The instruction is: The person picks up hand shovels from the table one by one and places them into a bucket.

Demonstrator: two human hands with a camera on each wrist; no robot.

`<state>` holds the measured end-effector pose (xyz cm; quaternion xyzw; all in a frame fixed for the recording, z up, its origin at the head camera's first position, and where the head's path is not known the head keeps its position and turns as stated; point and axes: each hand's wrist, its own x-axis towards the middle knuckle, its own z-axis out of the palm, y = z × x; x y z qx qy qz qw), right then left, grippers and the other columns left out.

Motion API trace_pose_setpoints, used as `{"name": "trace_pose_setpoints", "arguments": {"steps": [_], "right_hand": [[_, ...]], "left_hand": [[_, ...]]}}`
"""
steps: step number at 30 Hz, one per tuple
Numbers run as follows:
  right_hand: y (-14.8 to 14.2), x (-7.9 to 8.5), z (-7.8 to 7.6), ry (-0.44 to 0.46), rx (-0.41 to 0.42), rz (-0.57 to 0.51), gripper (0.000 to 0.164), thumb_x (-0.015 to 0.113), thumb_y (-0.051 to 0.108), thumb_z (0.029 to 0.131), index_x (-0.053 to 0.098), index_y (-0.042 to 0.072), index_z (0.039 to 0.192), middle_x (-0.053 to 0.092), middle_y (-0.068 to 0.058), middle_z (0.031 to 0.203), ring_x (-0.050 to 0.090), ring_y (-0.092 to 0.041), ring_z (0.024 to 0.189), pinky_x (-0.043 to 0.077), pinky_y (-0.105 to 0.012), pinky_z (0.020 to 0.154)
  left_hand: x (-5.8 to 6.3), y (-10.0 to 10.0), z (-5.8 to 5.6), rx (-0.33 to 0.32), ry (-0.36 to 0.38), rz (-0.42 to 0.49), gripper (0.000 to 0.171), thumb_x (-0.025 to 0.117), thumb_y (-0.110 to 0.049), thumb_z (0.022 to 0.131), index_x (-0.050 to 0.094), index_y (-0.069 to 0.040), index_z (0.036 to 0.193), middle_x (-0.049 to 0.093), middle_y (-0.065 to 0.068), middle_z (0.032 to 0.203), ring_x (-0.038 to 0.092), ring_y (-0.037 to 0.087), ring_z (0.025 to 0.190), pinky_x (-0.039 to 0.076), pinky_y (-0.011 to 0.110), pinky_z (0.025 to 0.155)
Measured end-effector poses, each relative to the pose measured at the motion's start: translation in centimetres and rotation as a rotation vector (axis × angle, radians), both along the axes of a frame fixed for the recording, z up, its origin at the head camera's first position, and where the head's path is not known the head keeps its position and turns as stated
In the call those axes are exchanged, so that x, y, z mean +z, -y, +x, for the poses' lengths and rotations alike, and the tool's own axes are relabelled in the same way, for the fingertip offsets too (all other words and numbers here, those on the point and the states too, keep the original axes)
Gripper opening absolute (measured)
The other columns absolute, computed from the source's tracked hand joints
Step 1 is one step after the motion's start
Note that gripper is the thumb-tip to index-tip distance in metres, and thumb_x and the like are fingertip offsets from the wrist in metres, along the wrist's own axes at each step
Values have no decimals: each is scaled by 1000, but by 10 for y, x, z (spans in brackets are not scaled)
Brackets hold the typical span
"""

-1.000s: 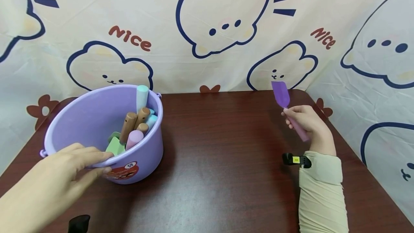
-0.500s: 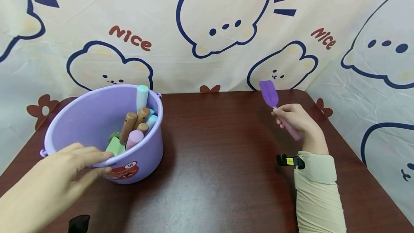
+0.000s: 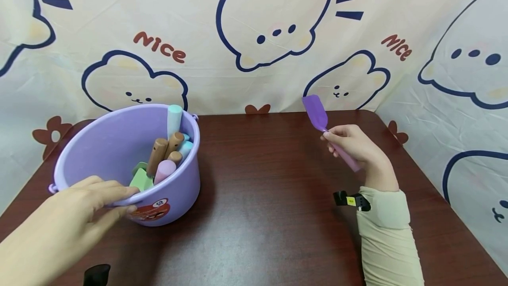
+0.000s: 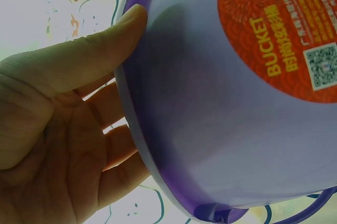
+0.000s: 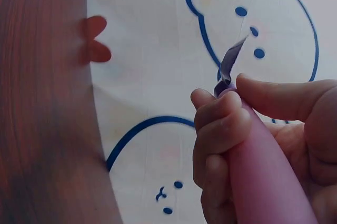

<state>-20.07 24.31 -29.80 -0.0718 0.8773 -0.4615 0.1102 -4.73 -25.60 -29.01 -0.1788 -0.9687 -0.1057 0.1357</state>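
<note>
A lavender bucket (image 3: pixel 115 122) stands at the left of the table, several handled tools inside it. My left hand (image 3: pixel 89 202) grips its near rim, thumb on the outer wall and fingers over the inside, as the left wrist view also shows. On the right, my right hand (image 3: pixel 353 147) holds a small toy shovel (image 3: pixel 316 113) above the table, with a purple blade and a pink handle (image 5: pixel 263 176). In the right wrist view its fingers and thumb wrap that handle near the neck. The blade points away and up to the left.
Inside the bucket lean brown handles (image 3: pixel 157 156), a pink handle (image 3: pixel 165 170), a pale blue handle (image 3: pixel 174 120) and a green piece (image 3: pixel 141 180). A dark wooden table (image 3: pixel 254 197) lies beneath. Printed cloth (image 3: pixel 222 87) hangs behind it and along the right side.
My right hand has moved steadily left and slightly up with the toy shovel in it. The left hand and the bucket have stayed in place.
</note>
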Motion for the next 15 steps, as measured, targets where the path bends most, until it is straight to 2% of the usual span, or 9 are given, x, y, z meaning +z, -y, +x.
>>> {"name": "trace_pose_setpoints", "arguments": {"steps": [5, 15], "right_hand": [[16, 7, 4, 0, 39, 11, 32, 52, 18, 104, 61, -11, 116, 59, -3, 74, 56, -10, 64, 52, -24, 62], [40, 13, 2, -17, 98, 41, 27, 54, 18, 103, 62, -7, 107, 58, -3, 70, 55, -13, 63, 50, -27, 62]], "left_hand": [[0, 0, 1, 17, 28, -3, 34, 92, -14, 66, 76, -27, 93, 63, -14, 83, 52, 10, 78, 47, 22, 57], [0, 1, 0, 10, 21, -1, 35, 91, -14, 66, 76, -27, 94, 64, -16, 85, 53, 8, 79, 48, 23, 60]]}}
